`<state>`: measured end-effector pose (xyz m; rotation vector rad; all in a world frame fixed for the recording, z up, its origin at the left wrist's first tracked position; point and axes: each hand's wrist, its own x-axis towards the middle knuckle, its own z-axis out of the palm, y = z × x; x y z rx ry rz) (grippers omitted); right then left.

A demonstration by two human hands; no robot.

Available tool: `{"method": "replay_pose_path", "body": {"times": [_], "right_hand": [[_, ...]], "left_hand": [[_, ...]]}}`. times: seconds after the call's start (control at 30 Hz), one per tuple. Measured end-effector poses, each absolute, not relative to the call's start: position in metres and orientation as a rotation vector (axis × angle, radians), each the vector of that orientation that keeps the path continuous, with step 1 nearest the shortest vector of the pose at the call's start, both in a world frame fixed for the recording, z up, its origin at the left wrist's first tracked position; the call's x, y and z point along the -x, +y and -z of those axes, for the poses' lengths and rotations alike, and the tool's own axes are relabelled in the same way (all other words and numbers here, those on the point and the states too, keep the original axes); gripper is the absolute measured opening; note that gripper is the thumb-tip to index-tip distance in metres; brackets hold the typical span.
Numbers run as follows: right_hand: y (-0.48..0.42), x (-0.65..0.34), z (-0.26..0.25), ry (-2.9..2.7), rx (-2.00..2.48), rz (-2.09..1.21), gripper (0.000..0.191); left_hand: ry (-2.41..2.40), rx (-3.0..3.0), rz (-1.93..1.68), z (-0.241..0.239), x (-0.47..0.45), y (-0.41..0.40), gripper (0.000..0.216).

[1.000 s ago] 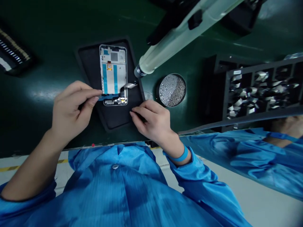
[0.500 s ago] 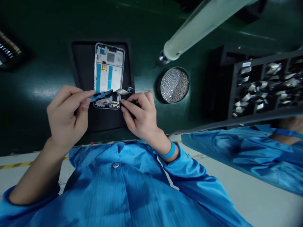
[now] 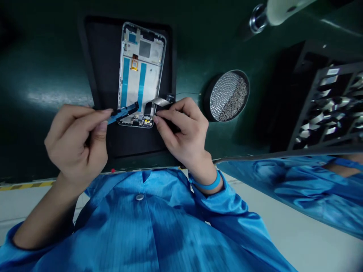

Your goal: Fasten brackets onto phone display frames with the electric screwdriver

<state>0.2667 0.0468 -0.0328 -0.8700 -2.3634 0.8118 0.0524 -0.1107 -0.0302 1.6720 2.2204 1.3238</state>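
Observation:
An opened phone frame (image 3: 141,64), white inside with two blue strips, lies on a black mat (image 3: 99,56). My left hand (image 3: 75,139) pinches a small blue and black strip part (image 3: 123,112) whose tip rests over the frame's near left corner. My right hand (image 3: 184,132) is closed at the frame's near right corner. Its fingertips touch a silvery flex ribbon (image 3: 159,101) that sticks out there. Something dark sits between its fingers, and I cannot make it out.
A round dish of small screws (image 3: 229,95) stands right of the mat. A hanging power screwdriver (image 3: 272,11) is at the top right. A black compartment tray of shiny parts (image 3: 334,109) is at the right. Another person's blue sleeve (image 3: 297,189) lies below the tray.
My right hand has moved from the mat up to the frame's corner and the ribbon. My left hand lifted the blue strip part slightly off the frame. The view moved closer.

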Motion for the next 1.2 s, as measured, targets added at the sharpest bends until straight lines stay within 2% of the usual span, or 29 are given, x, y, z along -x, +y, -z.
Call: {"method": "replay_pose_path", "body": {"times": [0.27, 0.5, 0.73, 0.87, 1.2], "right_hand": [[0.056, -0.26, 0.027, -2.323, 0.918, -0.871, 0.018], [0.062, -0.27, 0.015, -2.349, 0.867, -0.992, 0.022], [0.062, -0.269, 0.022, -2.377, 0.69, -1.029, 0.016], [0.061, -0.265, 0.023, -2.334, 0.696, -1.069, 0.015], [0.059, -0.255, 0.008, -2.52, 0.81, -1.014, 0.01]], "left_hand": [[2.052, -1.733, -1.208, 0.024, -0.055, -0.108, 0.057], [1.916, -1.679, -1.236, 0.02, -0.043, -0.097, 0.051], [2.014, -1.827, -1.018, 0.02, -0.042, -0.083, 0.024], [2.04, -1.849, -0.873, 0.016, -0.04, -0.082, 0.022], [2.036, -1.998, -0.839, 0.021, -0.033, -0.076, 0.023]]}}
